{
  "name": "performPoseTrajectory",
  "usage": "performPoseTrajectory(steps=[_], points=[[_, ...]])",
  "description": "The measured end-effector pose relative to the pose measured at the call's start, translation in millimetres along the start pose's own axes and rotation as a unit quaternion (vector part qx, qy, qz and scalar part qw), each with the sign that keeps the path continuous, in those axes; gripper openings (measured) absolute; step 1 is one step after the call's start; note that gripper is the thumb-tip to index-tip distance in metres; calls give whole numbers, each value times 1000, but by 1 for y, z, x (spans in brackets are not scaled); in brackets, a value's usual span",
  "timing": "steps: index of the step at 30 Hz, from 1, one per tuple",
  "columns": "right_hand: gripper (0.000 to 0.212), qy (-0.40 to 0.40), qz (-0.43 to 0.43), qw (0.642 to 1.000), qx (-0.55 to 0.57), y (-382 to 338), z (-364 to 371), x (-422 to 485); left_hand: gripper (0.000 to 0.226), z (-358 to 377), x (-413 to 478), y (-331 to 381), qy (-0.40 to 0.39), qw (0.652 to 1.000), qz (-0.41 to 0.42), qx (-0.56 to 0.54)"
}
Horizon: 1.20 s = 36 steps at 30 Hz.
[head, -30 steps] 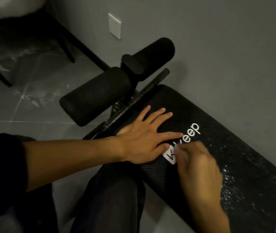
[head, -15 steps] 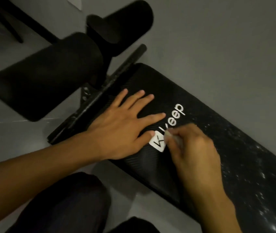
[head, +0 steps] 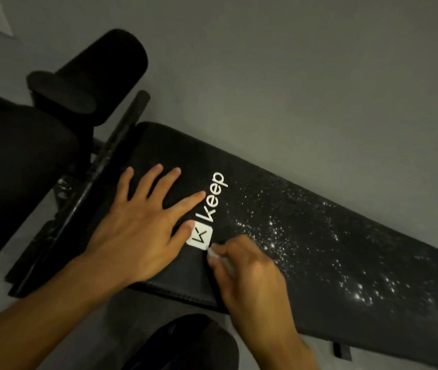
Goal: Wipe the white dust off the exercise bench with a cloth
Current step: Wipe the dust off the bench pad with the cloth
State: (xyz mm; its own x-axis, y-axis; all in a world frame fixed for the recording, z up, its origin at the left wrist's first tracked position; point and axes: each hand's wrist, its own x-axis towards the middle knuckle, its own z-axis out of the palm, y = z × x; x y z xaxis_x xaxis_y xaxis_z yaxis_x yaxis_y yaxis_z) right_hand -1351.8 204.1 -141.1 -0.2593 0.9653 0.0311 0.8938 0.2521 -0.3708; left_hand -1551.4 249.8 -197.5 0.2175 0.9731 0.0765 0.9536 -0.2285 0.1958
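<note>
My left hand lies flat, fingers spread, bracing the exercise bench. Beside the logo, my right hand pinches the small cloth. I'd sweep rightward in firm, overlapping strokes through the white dust.

The only readable text was the brand word "keep", printed in white lowercase letters running across the black padded top of the exercise bench. Just beside its first letter stood a white rounded-square logo bearing a dark, angular K-like mark.
</note>
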Motion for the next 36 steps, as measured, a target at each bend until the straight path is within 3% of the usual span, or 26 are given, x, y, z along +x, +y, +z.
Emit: performPoseTrajectory(steps=[6,10,16,19,22,28,33,36], points=[[17,20,-8,997,-70,27,-6,75,58,3,2,-3,7,1000,0,4],[15,60,-17,998,-25,33,2,78,57,4,3,-8,11,1000,0,-21],[17,-4,-70,997,-40,38,-9,61,56,4,3,-4,17,1000,-11,-20],[20,14,-33,995,-89,45,-12,109,58,2,3,-4,9,1000,-16,-21],[20,35,12,998,-57,47,-13,143,61,-1,2,0,-3,1000,-27,-15],[14,-35,-44,998,-15,53,-18,111,68,-7,9,14,-19,998,-56,13],[22,37,17,998,-51,44,-12,162,70,-8,44,40,-53,994,-93,12],[22,20,-23,999,-23,34,-4,163,72,1,45,45,-41,994,-104,8]])
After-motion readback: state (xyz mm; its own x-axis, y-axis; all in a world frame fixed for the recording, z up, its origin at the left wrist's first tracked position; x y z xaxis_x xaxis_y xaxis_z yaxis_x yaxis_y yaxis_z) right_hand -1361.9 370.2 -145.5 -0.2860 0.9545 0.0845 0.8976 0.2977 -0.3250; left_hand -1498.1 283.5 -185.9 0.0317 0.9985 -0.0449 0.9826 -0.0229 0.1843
